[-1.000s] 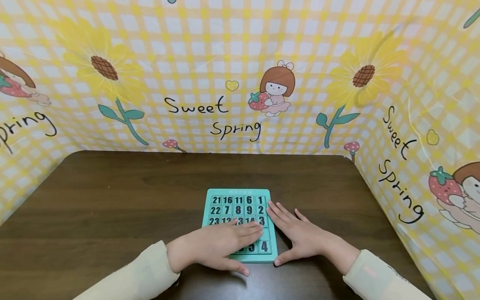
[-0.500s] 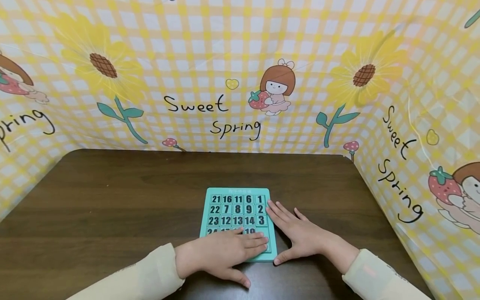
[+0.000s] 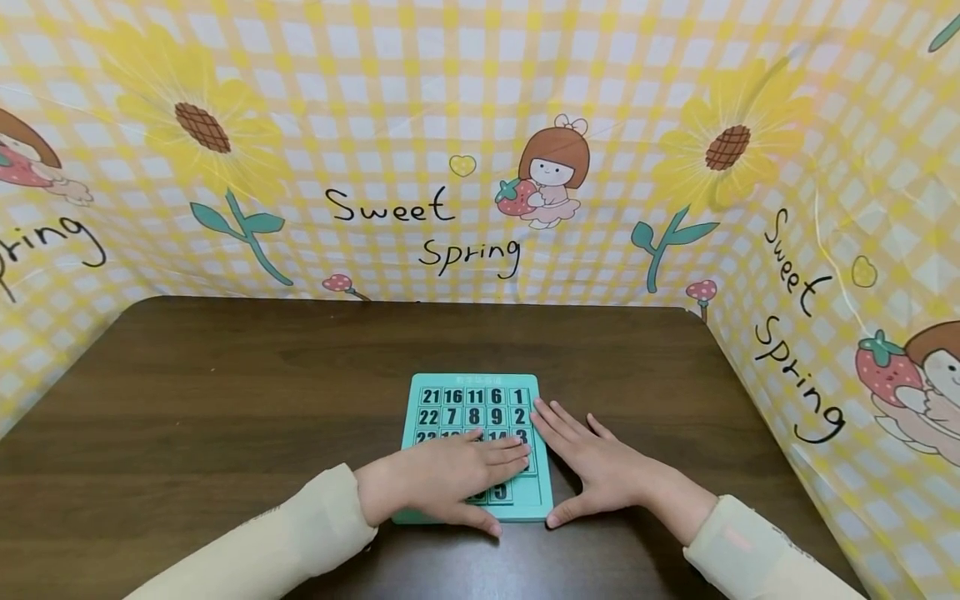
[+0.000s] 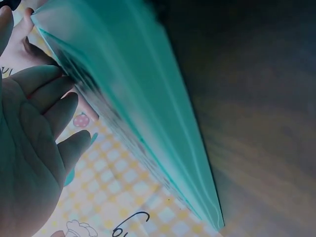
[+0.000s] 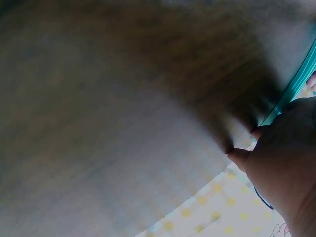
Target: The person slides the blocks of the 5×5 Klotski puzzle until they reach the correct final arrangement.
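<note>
A teal number slide puzzle lies flat on the table, its black-numbered tiles in rows. My left hand reaches across its lower half with straight fingers. Those fingertips touch the right column, just below the 3 tile, and cover part of a tile there. At the bottom right corner of the grid is a bare slot. My right hand rests along the puzzle's right edge, fingers spread, with its thumb at the lower right corner. In the left wrist view, the left palm shows beside the tilted-looking teal frame.
The dark brown wooden table extends around the puzzle. A yellow checked cloth with flowers and cartoon figures hangs behind the table and along both sides.
The left fingertips went down to the 4 tile at the bottom right, then back up. That tile has slid up below the 3, leaving the corner slot bare. The right hand stays put.
</note>
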A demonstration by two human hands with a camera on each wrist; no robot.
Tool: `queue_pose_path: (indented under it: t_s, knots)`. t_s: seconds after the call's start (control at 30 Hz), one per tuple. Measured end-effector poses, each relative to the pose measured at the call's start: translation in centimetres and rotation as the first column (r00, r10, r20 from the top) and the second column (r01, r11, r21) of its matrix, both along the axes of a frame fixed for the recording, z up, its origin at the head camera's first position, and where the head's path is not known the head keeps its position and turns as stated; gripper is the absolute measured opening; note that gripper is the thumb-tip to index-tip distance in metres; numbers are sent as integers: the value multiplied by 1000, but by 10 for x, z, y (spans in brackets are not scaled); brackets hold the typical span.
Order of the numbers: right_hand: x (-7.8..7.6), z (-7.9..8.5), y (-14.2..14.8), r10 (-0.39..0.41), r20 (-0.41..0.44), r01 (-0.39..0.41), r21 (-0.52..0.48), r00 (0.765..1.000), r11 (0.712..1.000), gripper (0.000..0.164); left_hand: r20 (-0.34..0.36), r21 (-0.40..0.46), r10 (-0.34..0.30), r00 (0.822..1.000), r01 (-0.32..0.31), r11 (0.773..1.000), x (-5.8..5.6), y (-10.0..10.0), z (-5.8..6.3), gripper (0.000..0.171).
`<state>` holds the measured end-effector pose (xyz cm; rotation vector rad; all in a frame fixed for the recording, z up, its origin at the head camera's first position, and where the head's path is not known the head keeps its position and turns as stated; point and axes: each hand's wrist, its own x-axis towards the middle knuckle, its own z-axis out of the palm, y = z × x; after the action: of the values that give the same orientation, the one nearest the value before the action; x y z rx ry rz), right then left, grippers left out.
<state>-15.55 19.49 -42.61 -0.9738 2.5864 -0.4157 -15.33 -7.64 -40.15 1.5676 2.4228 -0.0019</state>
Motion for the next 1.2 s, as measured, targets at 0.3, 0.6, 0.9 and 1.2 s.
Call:
queue_pose_path:
  t_s: [0.3, 0.6, 0.9, 1.2]
  knots:
    - [-1, 1, -1, -4, -9, 4, 7, 1000, 1000, 125, 11, 66, -9, 1000, 8, 998, 15, -19, 7, 82]
    - [0, 1, 0, -12, -15, 12, 4, 1000, 1000, 125, -38, 76, -55, 998, 58, 995, 28, -27, 3, 79]
    - [2, -1, 0, -13, -5, 13, -5, 1000, 1000, 125, -78, 69, -71, 994, 77, 995, 29, -18, 2, 78]
    - [1, 0, 1, -11, -4, 11, -2, 1000, 1000, 125, -70, 56, -91, 993, 95, 994, 25, 1, 1, 81]
